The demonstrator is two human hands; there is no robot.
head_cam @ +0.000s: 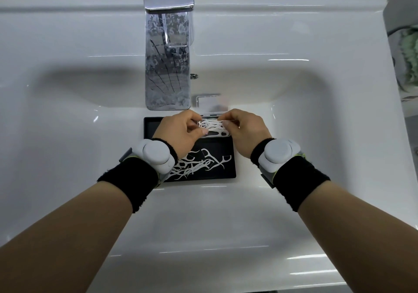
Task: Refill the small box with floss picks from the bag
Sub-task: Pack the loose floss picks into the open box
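Floss picks (213,127) in small box (217,134), pinched between hands (181,132) (245,130).

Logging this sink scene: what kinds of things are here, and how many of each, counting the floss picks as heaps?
Hands: 2, left, right
Trays: 1
Boxes: 1
Taps: 1
Pick heaps: 2, boxed, loose
Total: 7

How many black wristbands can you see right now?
2: one black wristband on the left forearm, one on the right forearm, each behind a grey-white wrist device.
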